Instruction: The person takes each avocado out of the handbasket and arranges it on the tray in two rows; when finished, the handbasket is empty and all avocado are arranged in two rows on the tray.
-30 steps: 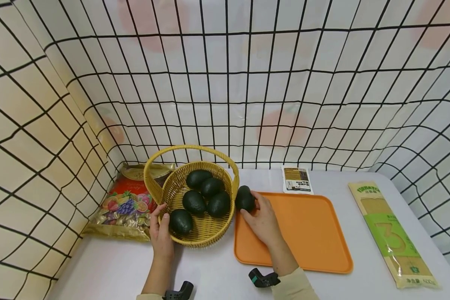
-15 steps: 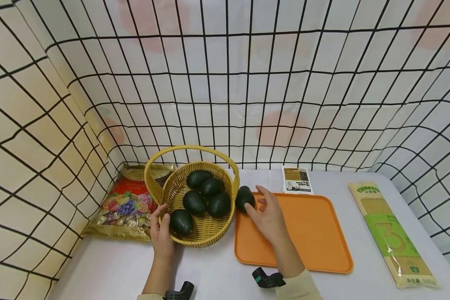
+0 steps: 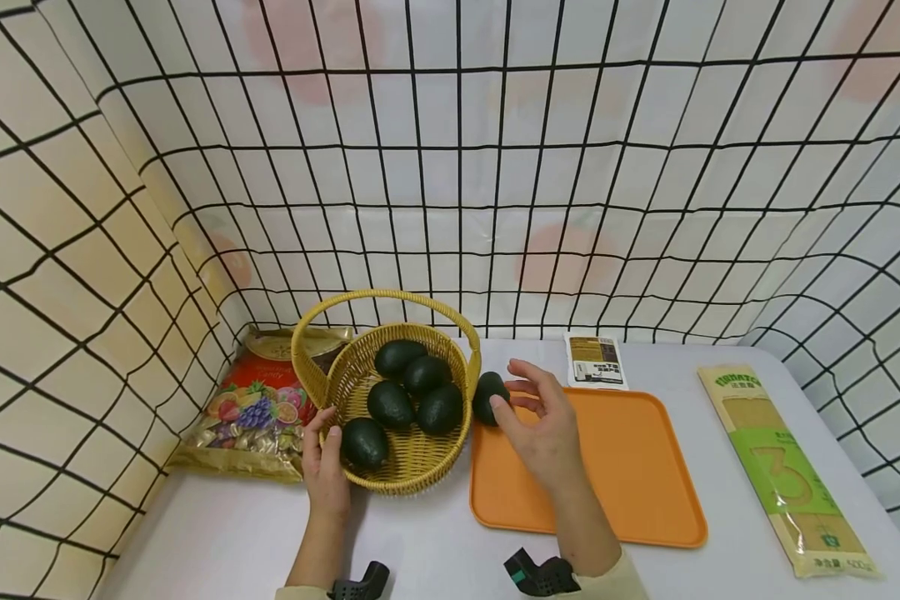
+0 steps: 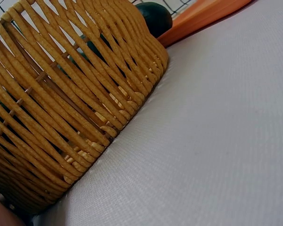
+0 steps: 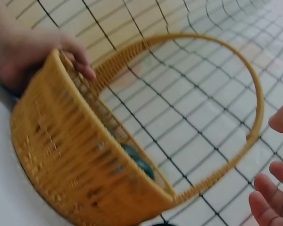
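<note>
A yellow wicker basket (image 3: 405, 479) with a tall arched handle holds several dark green avocados (image 3: 391, 404). My left hand (image 3: 326, 479) grips its left rim; in the right wrist view the left hand's fingers (image 5: 87, 70) hook over the edge. One more avocado (image 3: 490, 399) sits outside, at the upper left corner of an orange tray (image 3: 607, 467), close against the basket's right side. Just right of that avocado is my right hand (image 3: 551, 433), its fingers spread and loosely bent, the thumb tip overlapping the fruit in the head view. No object is held in it.
Behind the basket's left side lies a red and gold bag of candy (image 3: 251, 408). A small white and brown packet (image 3: 596, 362) rests behind the tray, and a long pack of noodles (image 3: 783, 467) lies far right. Grid-patterned cloth walls (image 3: 450, 167) enclose the white table (image 3: 217, 533).
My right hand has let go of the avocado at the tray's corner and drawn back a little to the right, its fingers spreading. The left hand stays on the basket.
</note>
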The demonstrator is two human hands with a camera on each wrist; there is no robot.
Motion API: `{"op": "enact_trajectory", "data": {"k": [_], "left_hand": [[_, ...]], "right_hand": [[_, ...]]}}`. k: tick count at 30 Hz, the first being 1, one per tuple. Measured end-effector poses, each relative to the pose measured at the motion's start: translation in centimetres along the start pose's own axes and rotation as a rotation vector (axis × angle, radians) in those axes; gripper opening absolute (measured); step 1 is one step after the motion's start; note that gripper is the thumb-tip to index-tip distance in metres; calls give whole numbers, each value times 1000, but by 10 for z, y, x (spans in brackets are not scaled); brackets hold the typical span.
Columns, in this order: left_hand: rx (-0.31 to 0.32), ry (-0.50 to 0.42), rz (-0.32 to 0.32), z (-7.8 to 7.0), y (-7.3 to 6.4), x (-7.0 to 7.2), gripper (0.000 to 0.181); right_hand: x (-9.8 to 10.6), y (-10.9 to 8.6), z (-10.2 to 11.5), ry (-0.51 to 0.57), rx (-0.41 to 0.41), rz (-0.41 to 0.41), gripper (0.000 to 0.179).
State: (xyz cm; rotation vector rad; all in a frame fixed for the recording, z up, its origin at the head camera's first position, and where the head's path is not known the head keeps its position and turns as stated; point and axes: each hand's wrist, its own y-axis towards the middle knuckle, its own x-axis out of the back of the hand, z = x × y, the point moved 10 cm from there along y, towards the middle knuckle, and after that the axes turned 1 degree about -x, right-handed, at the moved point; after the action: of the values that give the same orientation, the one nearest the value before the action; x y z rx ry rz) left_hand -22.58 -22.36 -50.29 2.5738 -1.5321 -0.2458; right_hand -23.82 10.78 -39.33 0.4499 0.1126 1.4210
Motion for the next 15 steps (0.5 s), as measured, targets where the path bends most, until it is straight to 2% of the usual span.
{"op": "enact_trajectory", "data": {"k": [4, 11, 15], "left_hand": [[7, 4, 1, 1, 1, 0, 37], [4, -1, -7, 0, 1, 2, 36], [-13, -3, -12, -4, 0, 1, 37]], "right_hand": [[-24, -8, 12, -10, 25, 102, 50], [-85, -25, 20, -30, 10, 360, 48], [-111, -30, 19, -55, -1, 449, 49]]}}
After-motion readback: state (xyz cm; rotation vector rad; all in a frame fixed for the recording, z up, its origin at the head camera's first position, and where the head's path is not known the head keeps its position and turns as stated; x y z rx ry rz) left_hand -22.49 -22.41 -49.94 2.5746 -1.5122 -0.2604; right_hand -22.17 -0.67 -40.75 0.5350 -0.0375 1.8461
